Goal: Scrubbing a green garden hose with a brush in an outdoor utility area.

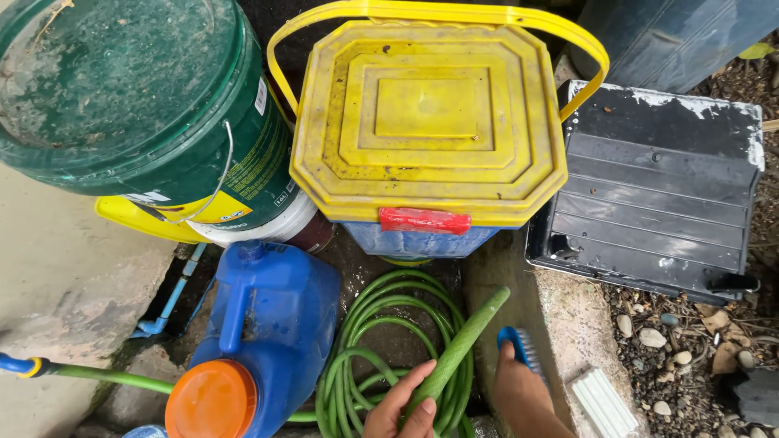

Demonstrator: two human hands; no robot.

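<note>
Head view: left hand (402,410) grips a long green stalk (458,349) slanting up over the coiled hose (365,357). Right hand (519,389) closes on a blue brush (519,347) beside it, below the yellow-lidded bin (430,122), near the blue jug (276,324).

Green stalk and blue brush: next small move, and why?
Probably bring the blue scrub brush in the right hand across onto the long green stalk. The left hand grips the stalk's lower end, tilted up over the coiled green hose, while the brush sits beside it with a gap between them, so nothing is being scrubbed.
</note>
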